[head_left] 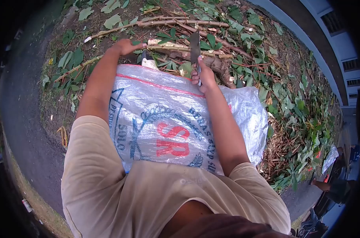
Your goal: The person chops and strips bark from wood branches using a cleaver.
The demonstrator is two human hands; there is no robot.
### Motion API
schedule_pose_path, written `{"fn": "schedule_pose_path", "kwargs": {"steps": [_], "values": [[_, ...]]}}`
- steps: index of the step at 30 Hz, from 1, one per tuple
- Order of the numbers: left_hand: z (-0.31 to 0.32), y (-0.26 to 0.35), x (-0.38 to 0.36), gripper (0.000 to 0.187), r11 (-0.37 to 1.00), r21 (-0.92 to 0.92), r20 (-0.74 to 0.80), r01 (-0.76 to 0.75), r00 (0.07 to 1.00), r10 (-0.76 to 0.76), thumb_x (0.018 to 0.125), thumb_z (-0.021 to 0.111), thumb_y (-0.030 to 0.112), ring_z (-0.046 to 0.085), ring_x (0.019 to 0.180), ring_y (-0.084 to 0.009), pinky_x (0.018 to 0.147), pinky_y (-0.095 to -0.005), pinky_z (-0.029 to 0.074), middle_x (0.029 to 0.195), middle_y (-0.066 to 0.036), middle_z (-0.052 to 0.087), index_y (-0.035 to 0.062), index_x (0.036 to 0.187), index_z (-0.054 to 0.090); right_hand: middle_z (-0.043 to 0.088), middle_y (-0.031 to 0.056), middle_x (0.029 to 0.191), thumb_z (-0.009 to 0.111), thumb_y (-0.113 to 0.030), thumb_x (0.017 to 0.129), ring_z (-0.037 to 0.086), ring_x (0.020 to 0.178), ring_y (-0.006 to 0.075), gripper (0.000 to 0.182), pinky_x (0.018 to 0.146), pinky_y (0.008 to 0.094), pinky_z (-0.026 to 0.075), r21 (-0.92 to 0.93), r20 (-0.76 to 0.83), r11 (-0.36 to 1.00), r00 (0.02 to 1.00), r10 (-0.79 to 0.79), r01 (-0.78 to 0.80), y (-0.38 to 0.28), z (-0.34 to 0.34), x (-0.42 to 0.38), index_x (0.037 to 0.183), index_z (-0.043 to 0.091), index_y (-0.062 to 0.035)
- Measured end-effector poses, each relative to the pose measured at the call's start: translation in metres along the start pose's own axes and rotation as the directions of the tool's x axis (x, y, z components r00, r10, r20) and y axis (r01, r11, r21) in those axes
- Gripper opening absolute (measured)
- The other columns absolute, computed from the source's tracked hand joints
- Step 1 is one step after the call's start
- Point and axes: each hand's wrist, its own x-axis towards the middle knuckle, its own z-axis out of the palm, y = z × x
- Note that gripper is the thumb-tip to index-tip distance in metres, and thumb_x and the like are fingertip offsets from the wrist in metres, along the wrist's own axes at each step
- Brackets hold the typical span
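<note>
My right hand (201, 74) is wrapped round the handle of a machete (195, 44), whose broad dark blade points up and away from me. To the left, my left hand (129, 47) reaches forward, its fingers closed at the left end of a cut stem (170, 48). That stem lies across a thick brown log (215, 63), with pale chopped wood beside it. A white woven sack (164, 115) with red and blue print covers my lap, just below both hands.
Long branches (164, 23) lie beyond my hands among green leaves. Leaves and wood chips (281, 148) cover the ground at the right. A paved road (21, 115) runs along the left. Another person's leg (321, 185) shows at the lower right, near a building (338, 51).
</note>
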Motion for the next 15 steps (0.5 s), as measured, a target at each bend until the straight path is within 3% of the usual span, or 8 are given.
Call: {"fn": "schedule_pose_path", "kwargs": {"steps": [3,4,5,6,8,10,12,15], "values": [[-0.004,-0.008,0.002,0.105,0.999,0.030,0.018,-0.034,0.999,0.033,0.081,0.048,0.094,0.071,0.092,-0.0374,0.091,-0.0488,0.053,0.090,-0.026,0.073,-0.0063,0.082,0.077,0.041,-0.0009,0.068,0.054,-0.056,0.106,0.036,0.051,0.0089,0.044,0.044,0.0256,0.030,0.126,0.036,0.991,0.999,0.040,-0.044,-0.005,-0.015,0.010,0.100,0.050,-0.0120],[-0.006,-0.008,0.000,0.103,0.999,0.030,0.086,-0.041,0.996,0.038,0.082,0.049,0.093,0.071,0.090,-0.0373,0.090,-0.0495,0.054,0.088,-0.026,0.072,-0.0064,0.079,0.076,0.040,-0.0014,0.067,0.053,-0.057,0.106,0.035,0.050,0.0089,0.045,0.044,0.0253,0.029,0.469,0.199,0.854,0.969,0.147,-0.226,-0.007,-0.031,0.019,0.099,0.051,-0.0125],[-0.005,-0.007,-0.003,0.103,0.999,0.026,0.090,-0.039,0.995,0.037,0.082,0.049,0.093,0.071,0.090,-0.0373,0.090,-0.0495,0.054,0.088,-0.026,0.072,-0.0064,0.079,0.076,0.039,-0.0020,0.066,0.053,-0.058,0.106,0.034,0.049,0.0088,0.045,0.044,0.0250,0.029,0.708,0.382,0.574,0.906,0.180,-0.412,-0.006,-0.046,0.028,0.099,0.051,-0.0130],[-0.005,-0.007,-0.005,0.101,0.998,0.033,0.114,-0.044,0.993,0.040,0.083,0.051,0.092,0.071,0.088,-0.0371,0.089,-0.0495,0.054,0.086,-0.025,0.072,-0.0060,0.078,0.076,0.039,-0.0020,0.066,0.053,-0.058,0.106,0.034,0.049,0.0088,0.045,0.044,0.0250,0.029,0.710,0.379,0.571,0.907,0.183,-0.412,-0.001,-0.043,0.023,0.099,0.051,-0.0130],[-0.014,-0.003,0.002,0.099,0.997,0.052,0.121,-0.061,0.991,0.055,0.083,0.052,0.091,0.071,0.085,-0.0369,0.088,-0.0496,0.055,0.083,-0.024,0.072,-0.0057,0.077,0.076,0.040,-0.0018,0.065,0.050,-0.057,0.107,0.036,0.048,0.0091,0.045,0.043,0.0252,0.029,0.373,0.075,0.928,0.997,-0.023,-0.007,-0.004,-0.018,0.005,0.098,0.052,-0.0123],[-0.008,-0.002,0.000,0.098,0.991,0.108,0.120,-0.077,0.991,0.064,0.085,0.052,0.090,0.071,0.084,-0.0365,0.087,-0.0485,0.055,0.081,-0.024,0.072,-0.0058,0.075,0.074,0.040,-0.0016,0.065,0.047,-0.054,0.109,0.037,0.049,0.0086,0.045,0.043,0.0255,0.029,0.255,0.032,0.963,0.994,-0.103,0.092,-0.025,0.008,-0.026,0.098,0.051,-0.0108],[-0.004,-0.008,0.006,0.098,0.994,0.089,0.131,-0.068,0.990,0.056,0.086,0.051,0.089,0.072,0.084,-0.0365,0.087,-0.0484,0.055,0.080,-0.025,0.071,-0.0053,0.073,0.074,0.039,-0.0016,0.066,0.046,-0.050,0.111,0.037,0.051,0.0074,0.043,0.044,0.0260,0.031,-0.095,-0.077,0.868,0.866,-0.495,0.488,-0.044,0.033,-0.054,0.098,0.050,-0.0097],[0.002,-0.013,0.008,0.098,0.997,0.051,0.179,-0.065,0.982,0.055,0.088,0.047,0.089,0.072,0.085,-0.0364,0.089,-0.0482,0.055,0.080,-0.025,0.071,-0.0036,0.068,0.072,0.044,0.0007,0.071,0.047,-0.045,0.112,0.039,0.055,0.0068,0.040,0.048,0.0263,0.036,-0.141,0.048,0.581,0.591,-0.805,0.802,-0.065,0.054,-0.076,0.099,0.050,-0.0080]]}}
